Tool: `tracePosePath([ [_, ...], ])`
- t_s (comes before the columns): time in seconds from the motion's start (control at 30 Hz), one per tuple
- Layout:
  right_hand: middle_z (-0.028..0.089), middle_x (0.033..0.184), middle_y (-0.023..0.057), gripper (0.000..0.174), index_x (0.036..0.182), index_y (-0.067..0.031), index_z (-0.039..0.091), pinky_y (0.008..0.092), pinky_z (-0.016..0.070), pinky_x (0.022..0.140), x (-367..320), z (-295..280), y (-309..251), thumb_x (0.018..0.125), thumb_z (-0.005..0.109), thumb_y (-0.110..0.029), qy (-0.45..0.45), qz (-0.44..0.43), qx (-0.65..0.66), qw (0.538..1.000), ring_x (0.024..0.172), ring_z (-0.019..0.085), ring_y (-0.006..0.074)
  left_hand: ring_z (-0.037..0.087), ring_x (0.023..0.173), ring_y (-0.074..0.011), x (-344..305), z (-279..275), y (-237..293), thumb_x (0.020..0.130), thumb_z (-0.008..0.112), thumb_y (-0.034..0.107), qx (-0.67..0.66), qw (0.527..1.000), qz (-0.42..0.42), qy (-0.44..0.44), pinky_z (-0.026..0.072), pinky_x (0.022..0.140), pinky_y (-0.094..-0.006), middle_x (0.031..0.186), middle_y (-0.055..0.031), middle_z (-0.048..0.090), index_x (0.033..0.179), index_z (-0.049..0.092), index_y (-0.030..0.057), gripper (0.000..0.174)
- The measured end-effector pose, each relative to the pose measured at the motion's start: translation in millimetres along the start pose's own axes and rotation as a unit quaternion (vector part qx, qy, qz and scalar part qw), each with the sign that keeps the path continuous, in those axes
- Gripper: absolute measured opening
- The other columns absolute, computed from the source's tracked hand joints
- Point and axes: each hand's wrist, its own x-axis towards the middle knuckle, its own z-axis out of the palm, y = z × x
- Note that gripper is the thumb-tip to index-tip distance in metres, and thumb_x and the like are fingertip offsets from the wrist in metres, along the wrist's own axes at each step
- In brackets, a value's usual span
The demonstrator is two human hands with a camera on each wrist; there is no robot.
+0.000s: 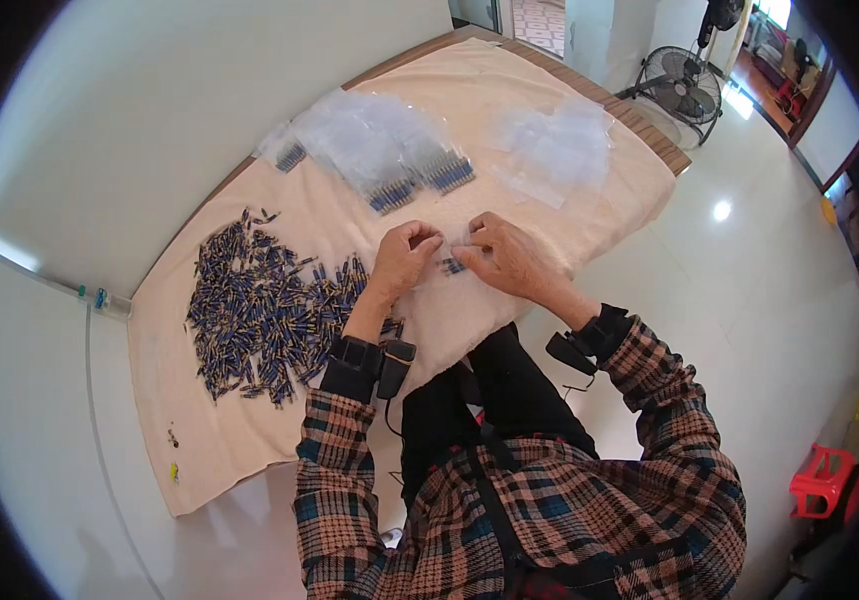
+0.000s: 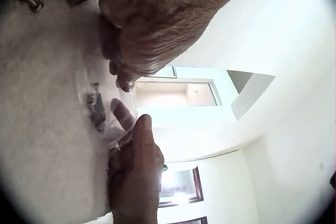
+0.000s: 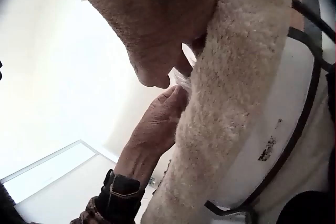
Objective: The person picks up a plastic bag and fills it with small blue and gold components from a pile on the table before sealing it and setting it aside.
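A clear plastic bag with several small dark blue pieces (image 1: 450, 266) in it lies on the cloth near the table's front edge. The left hand (image 1: 406, 262) pinches the bag's left side between thumb and fingers. On the other side the right hand (image 1: 507, 262) pinches the bag with thumb and forefinger. In the left wrist view the dark pieces (image 2: 96, 109) show through the plastic, between the left hand (image 2: 152, 19) and the right hand (image 2: 137, 174). The right wrist view shows clear film (image 3: 182, 79) between the fingers of both hands.
A large pile of blue-and-brass pieces (image 1: 259, 315) covers the cloth's left part. Filled bags (image 1: 374, 145) lie at the back, and flat clear bags (image 1: 554, 145) at the back right. A fan (image 1: 684, 85) and a red stool (image 1: 822, 482) stand on the floor.
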Motion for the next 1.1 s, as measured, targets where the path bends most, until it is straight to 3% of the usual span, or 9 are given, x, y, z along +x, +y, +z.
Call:
tracePosePath([
  [0.3, 0.062, 0.081, 0.0183, 0.027, 0.083, 0.0042, 0.064, 0.0353, 0.0471, 0.064, 2.1, -3.1, 2.4, 0.086, 0.061, -0.022, 0.010, 0.085, 0.080, 0.993, 0.069, 0.061, 0.0287, 0.056, 0.075, -0.0103, 0.7, -6.2, -8.7, 0.082, 0.061, 0.005, 0.021, 0.999, 0.046, 0.005, 0.0472, 0.071, -0.0242, 0.084, -0.0031, 0.064, 0.102, 0.065, -0.0024, 0.021],
  [0.47, 0.061, 0.069, 0.0197, 0.025, 0.081, 0.0058, 0.063, 0.0345, 0.0456, 0.059, -0.3, 3.4, 11.7, 0.087, 0.059, -0.018, 0.061, 0.095, 0.058, 0.992, 0.060, 0.059, 0.0246, 0.062, 0.072, -0.0147, 7.0, -2.6, -12.5, 0.075, 0.064, 0.005, 0.156, 0.982, 0.059, 0.090, 0.0496, 0.066, -0.0272, 0.078, -0.0088, 0.066, 0.096, 0.067, -0.0010, 0.022],
  [0.53, 0.059, 0.074, 0.0246, 0.022, 0.079, 0.0049, 0.062, 0.0379, 0.0456, 0.059, 0.5, -1.0, 0.3, 0.087, 0.058, -0.015, 0.068, 0.111, 0.077, 0.988, 0.064, 0.059, 0.0362, 0.062, 0.068, -0.0164, 4.8, 1.2, -15.0, 0.074, 0.065, 0.005, 0.128, 0.980, 0.087, 0.127, 0.0501, 0.064, -0.0282, 0.074, -0.0107, 0.066, 0.092, 0.068, -0.0001, 0.020],
  [0.63, 0.059, 0.072, 0.0242, 0.023, 0.080, 0.0059, 0.062, 0.0367, 0.0450, 0.057, 2.8, 8.0, 5.3, 0.088, 0.057, -0.015, 0.080, 0.091, 0.091, 0.989, 0.061, 0.059, 0.0336, 0.062, 0.070, -0.0153, 1.2, 1.9, -19.1, 0.074, 0.066, 0.007, 0.107, 0.980, 0.067, 0.152, 0.0498, 0.064, -0.0269, 0.077, -0.0108, 0.067, 0.096, 0.067, -0.0008, 0.023],
  [0.77, 0.059, 0.067, 0.0217, 0.025, 0.080, 0.0067, 0.062, 0.0357, 0.0452, 0.057, 3.2, 6.6, 7.5, 0.089, 0.057, -0.017, 0.084, 0.090, 0.097, 0.988, 0.060, 0.060, 0.0288, 0.063, 0.085, -0.0221, -15.5, -0.1, -17.8, 0.073, 0.066, 0.007, 0.069, 0.975, 0.082, 0.196, 0.0497, 0.076, -0.0311, 0.093, -0.0147, 0.066, 0.102, 0.065, 0.0007, 0.029],
  [0.87, 0.058, 0.065, 0.0188, 0.027, 0.079, 0.0072, 0.061, 0.0347, 0.0451, 0.057, 2.0, 7.3, 10.5, 0.089, 0.060, -0.018, 0.072, 0.098, 0.083, 0.989, 0.059, 0.058, 0.0253, 0.056, 0.105, -0.0321, -61.7, -10.8, -10.9, 0.073, 0.067, 0.007, 0.260, 0.908, 0.247, 0.216, 0.0446, 0.090, -0.0378, 0.112, -0.0179, 0.060, 0.109, 0.061, 0.0029, 0.036],
  [0.97, 0.058, 0.066, 0.0180, 0.027, 0.077, 0.0064, 0.060, 0.0346, 0.0447, 0.058, 0.3, 14.8, 20.3, 0.088, 0.063, -0.019, 0.108, 0.079, 0.091, 0.987, 0.058, 0.057, 0.0249, 0.048, 0.113, -0.0387, -107.9, -34.0, 6.5, 0.073, 0.067, 0.007, 0.332, 0.911, 0.201, 0.137, 0.0382, 0.098, -0.0428, 0.120, -0.0191, 0.054, 0.111, 0.060, 0.0043, 0.038],
  [1.1, 0.058, 0.067, 0.0172, 0.029, 0.075, 0.0054, 0.059, 0.0350, 0.0434, 0.057, 0.0, 21.3, 20.5, 0.086, 0.065, -0.020, 0.170, 0.059, 0.118, 0.977, 0.057, 0.055, 0.0239, 0.048, 0.116, -0.0369, -160.1, -57.6, 13.4, 0.075, 0.067, 0.008, 0.312, 0.916, 0.204, 0.149, 0.0392, 0.098, -0.0439, 0.119, -0.0186, 0.055, 0.112, 0.060, 0.0038, 0.037],
])
